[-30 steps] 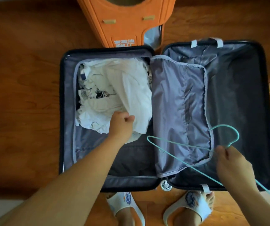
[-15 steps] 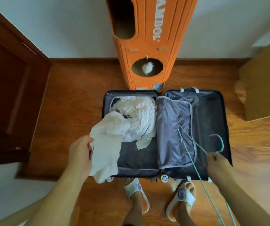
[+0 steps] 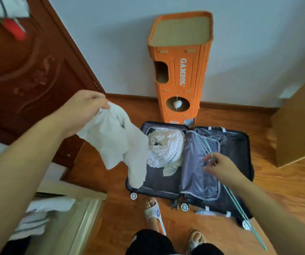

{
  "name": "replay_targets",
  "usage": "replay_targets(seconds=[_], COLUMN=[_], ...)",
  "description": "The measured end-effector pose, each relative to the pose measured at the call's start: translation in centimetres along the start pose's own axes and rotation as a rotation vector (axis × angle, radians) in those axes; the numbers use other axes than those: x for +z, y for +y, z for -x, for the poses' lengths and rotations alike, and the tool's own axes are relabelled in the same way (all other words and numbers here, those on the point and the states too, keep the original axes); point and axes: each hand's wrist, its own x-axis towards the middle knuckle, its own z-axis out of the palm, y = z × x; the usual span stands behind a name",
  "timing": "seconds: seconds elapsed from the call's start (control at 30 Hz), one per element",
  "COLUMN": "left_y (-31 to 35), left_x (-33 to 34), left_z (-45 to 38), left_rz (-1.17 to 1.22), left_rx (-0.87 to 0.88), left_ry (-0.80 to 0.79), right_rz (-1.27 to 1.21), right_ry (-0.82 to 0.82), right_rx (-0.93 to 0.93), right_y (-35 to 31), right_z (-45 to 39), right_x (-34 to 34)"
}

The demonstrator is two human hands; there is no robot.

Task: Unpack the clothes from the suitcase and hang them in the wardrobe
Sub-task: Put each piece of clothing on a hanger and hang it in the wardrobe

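The dark suitcase [image 3: 240, 144] lies open on the wooden floor. Its left half holds a heap of white clothes [image 3: 166, 146]; a grey lining flap [image 3: 194, 162] covers part of the right half. My left hand [image 3: 85, 109] grips a white garment [image 3: 118, 142] and holds it up in the air, left of the suitcase, the cloth hanging down. My right hand [image 3: 219, 166] holds a thin teal wire hanger [image 3: 238, 199] above the suitcase's right half. The dark red wooden door [image 3: 28, 70] fills the left.
An orange cardboard cat tower [image 3: 181, 70] stands against the wall behind the suitcase. A brown cardboard box [image 3: 298, 122] sits at the right. White cloth [image 3: 43, 214] lies on a pale ledge at lower left. My feet in slippers [image 3: 155, 214] stand just before the suitcase.
My left hand pulled the white garment out of the suitcase and lifted it up and to the left. The view rose as I stood up. The right hand turned the hanger.
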Motion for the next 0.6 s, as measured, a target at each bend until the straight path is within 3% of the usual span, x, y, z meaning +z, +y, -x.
replay_targets(seconds=[0.17,0.3,0.47,0.53,0.6], left_y=[9.1,13.6,15.0,14.1,12.1], left_x=[-3.8,-5.9,-7.3,-8.6,-10.2], left_z=[7.0,10.0,12.6,13.2,13.5], left_rz=[0.168,0.397,0.621,0.568,0.456], left_rx=[0.071,0.112,0.049,0.028,-0.017], left_ry=[0.112,0.246,0.312,0.372,0.503], right_rz=[0.041,-0.027,0.068,0.14,0.057], right_ry=[-0.098,-0.206,0.078,0.221,0.243], right_rx=[-0.162,-0.237,-0.271,-0.253,-0.253], right_y=[-4.0,-4.9,-4.3,-4.9,-6.1], right_z=[4.5,7.9,10.0,9.1,8.5], right_x=[-0.2,3.6,7.3,5.8,2.2])
